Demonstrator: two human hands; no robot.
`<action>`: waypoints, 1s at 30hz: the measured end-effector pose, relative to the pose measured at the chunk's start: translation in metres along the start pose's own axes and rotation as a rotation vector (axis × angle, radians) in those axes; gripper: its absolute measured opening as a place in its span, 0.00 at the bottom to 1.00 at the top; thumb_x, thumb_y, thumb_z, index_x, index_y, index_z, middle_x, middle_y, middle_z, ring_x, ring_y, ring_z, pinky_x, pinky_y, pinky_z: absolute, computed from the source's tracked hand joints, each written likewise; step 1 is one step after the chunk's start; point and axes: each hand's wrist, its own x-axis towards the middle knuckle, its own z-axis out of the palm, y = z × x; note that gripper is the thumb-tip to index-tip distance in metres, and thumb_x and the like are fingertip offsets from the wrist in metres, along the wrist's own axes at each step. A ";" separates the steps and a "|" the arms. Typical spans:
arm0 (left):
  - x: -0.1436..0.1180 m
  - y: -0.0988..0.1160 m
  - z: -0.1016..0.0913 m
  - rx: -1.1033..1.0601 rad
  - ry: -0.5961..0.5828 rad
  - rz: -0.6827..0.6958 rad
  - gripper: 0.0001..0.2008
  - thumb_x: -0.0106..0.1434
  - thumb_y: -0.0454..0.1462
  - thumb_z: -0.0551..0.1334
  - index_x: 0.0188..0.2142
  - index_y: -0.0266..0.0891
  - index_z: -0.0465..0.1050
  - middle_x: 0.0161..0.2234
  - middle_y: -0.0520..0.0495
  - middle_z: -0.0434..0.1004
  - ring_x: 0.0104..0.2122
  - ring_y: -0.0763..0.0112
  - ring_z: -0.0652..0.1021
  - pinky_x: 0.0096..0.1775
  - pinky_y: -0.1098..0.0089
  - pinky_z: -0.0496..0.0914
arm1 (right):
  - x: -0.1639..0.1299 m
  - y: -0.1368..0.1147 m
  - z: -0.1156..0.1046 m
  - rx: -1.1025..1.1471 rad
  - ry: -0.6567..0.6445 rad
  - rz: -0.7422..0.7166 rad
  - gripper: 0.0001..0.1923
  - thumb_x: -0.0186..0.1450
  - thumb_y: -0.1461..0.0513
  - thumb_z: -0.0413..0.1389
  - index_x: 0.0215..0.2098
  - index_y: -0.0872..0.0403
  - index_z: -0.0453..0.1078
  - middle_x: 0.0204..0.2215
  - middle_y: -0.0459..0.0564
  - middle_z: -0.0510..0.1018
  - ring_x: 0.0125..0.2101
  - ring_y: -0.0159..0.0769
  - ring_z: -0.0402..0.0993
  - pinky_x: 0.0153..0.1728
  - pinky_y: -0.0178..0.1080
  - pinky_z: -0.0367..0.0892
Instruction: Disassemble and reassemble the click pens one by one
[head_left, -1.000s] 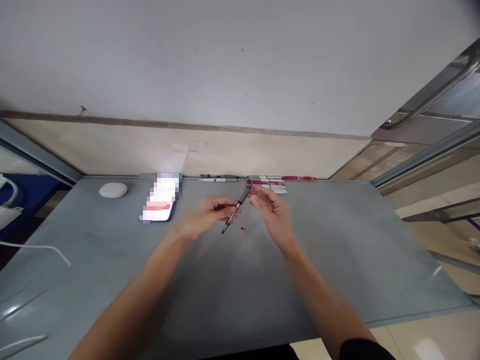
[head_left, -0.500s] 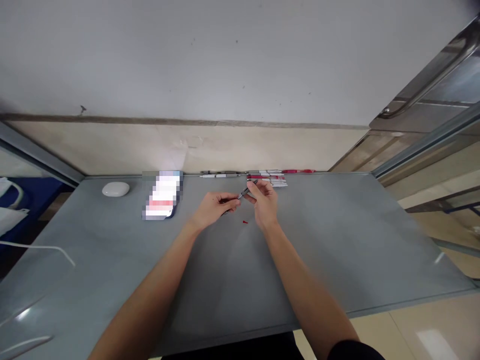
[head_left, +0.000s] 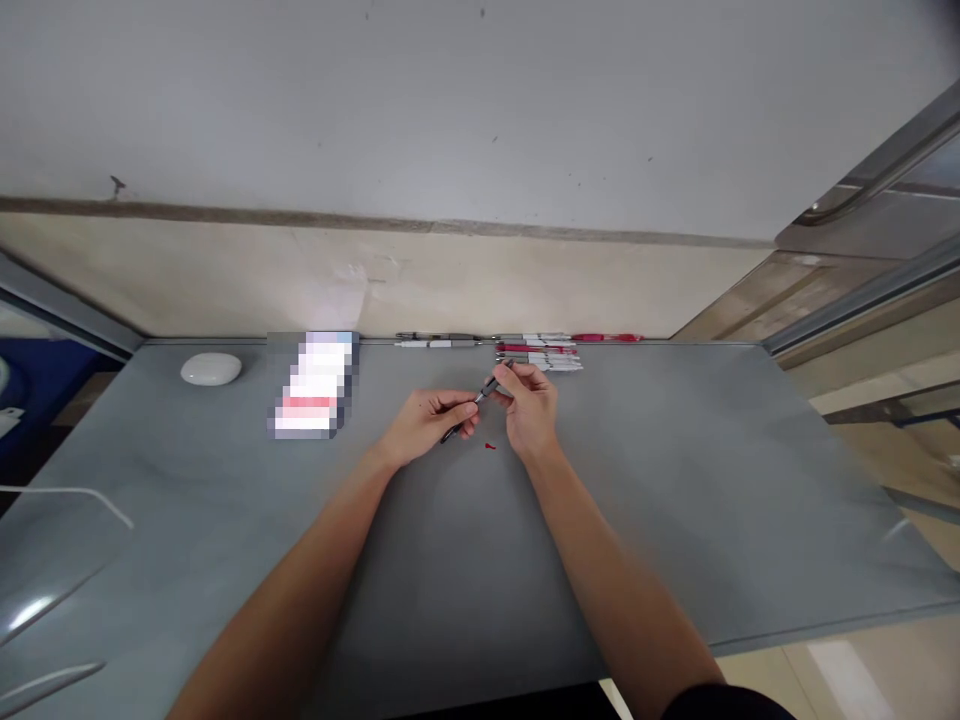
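While a dark sleeve [head_left: 724, 703] rings the right arm well on the near side of the fingers, a grey table [head_left: 675, 480] spreads under both forearms. A small red piece [head_left: 490, 446] lies on it, just to the near side of the gap between the two sets of fingers, touched by neither. The left hand [head_left: 427, 425] has thumb and fingers closed on the lower part of a slim dark-and-silver pen [head_left: 486, 389], whose dark end pokes out below them. The right hand [head_left: 534, 412] pinches the pen's upper part between thumb and fingertips; the pen slants between the hands, a short stretch showing between the fingers. Left of the left fingers and a little farther off is a phone [head_left: 315, 390], its screen blurred out, with a white rounded object [head_left: 211, 369] well to its left. Just past the right fingertips, white, grey and red pens [head_left: 541, 357] lie bunched; beyond the left fingers lie two more pens [head_left: 448, 343], and a red pen [head_left: 609, 338] rests farther right. Behind rises a pale wall [head_left: 480, 130].
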 end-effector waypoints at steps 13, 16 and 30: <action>-0.001 0.006 0.003 0.027 0.034 -0.003 0.17 0.63 0.49 0.64 0.37 0.36 0.81 0.33 0.44 0.82 0.30 0.70 0.78 0.40 0.66 0.74 | -0.003 -0.004 0.000 0.012 -0.032 -0.024 0.16 0.48 0.55 0.70 0.27 0.50 0.68 0.28 0.42 0.77 0.29 0.31 0.75 0.28 0.36 0.73; 0.000 0.004 0.004 0.087 0.120 0.011 0.17 0.59 0.47 0.68 0.40 0.37 0.82 0.31 0.47 0.81 0.28 0.71 0.76 0.38 0.67 0.73 | -0.002 -0.002 -0.002 0.001 0.002 -0.068 0.19 0.47 0.55 0.70 0.27 0.50 0.66 0.29 0.42 0.76 0.30 0.31 0.74 0.30 0.36 0.74; -0.004 0.006 0.004 0.009 -0.127 -0.013 0.18 0.64 0.49 0.63 0.33 0.35 0.80 0.30 0.44 0.80 0.29 0.69 0.79 0.37 0.68 0.73 | -0.005 -0.002 -0.006 0.075 -0.108 -0.035 0.15 0.49 0.56 0.70 0.28 0.50 0.70 0.27 0.40 0.76 0.27 0.29 0.75 0.28 0.35 0.74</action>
